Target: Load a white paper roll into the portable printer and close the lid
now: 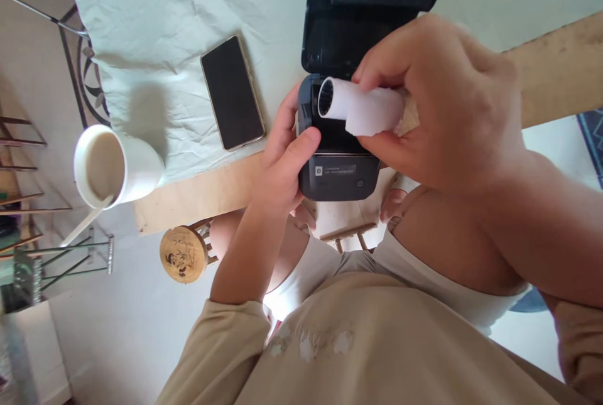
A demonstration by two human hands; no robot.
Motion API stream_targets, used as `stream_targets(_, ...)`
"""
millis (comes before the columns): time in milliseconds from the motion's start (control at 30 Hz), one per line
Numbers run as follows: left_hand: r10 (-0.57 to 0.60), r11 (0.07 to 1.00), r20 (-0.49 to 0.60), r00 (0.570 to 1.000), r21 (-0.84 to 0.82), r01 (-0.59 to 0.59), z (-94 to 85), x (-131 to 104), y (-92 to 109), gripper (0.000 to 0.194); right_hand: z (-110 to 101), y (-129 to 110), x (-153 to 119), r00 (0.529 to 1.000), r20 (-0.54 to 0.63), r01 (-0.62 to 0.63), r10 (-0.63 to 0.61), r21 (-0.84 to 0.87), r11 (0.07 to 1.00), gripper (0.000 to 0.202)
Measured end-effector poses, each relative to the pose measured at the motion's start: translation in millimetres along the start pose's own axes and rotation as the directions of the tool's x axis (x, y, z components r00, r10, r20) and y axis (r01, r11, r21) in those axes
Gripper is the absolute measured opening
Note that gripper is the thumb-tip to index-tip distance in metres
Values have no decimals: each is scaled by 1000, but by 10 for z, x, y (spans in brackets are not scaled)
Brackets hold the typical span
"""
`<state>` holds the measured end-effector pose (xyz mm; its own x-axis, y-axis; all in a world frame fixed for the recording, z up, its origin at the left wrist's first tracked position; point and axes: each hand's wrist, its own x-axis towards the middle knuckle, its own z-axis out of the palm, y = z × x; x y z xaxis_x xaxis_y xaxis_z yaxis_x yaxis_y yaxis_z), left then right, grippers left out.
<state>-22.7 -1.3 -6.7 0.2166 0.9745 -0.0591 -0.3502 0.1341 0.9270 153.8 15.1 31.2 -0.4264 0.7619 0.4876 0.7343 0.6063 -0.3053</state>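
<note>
My left hand (pixel 288 157) grips the left side of a small black label printer (pixel 336 176), thumb on its top edge and fingers along its side. The printer's lid (pixel 360 34) is swung open, away from me, and its paper bay shows dark inside. Over that bay my right hand (pixel 447 97) pinches a roll of white paper (pixel 374 110) between thumb and fingers. The roll lies on its side, its hollow core facing left and a loose end of paper curling round it. Whether the roll touches the bay cannot be made out.
A dark-screened smartphone (pixel 233 92) lies left of the printer on a pale cloth (pixel 183 9). Near the table's left corner stands a white cup (pixel 141 157) of light brown drink with a spoon handle (pixel 87 223) sticking out. The wooden table edge (pixel 207 188) runs below; a round stool (pixel 183 254) stands on the floor.
</note>
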Motion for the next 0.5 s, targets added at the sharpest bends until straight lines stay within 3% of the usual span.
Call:
stream_targets(133,20,1000,5,1000,-16,-20,17,-11,3,38,63,30,-10,996,11,86,-86,41,995,11)
stream_targets(300,53,999,62,997,-15,-52,-7,0,-20,43,52,-41,-87,980,-122,165,-157,59,985,2)
stream_targets(433,92,994,89,992,49,-96,-83,27,-75,55,82,-60,-136,961,-65,270,-268,15,963,10)
stream_targets(500,97,990,94,991,91,-105,-109,30,-87,57,61,-39,-129,960,-32,280,-279,77,957,13)
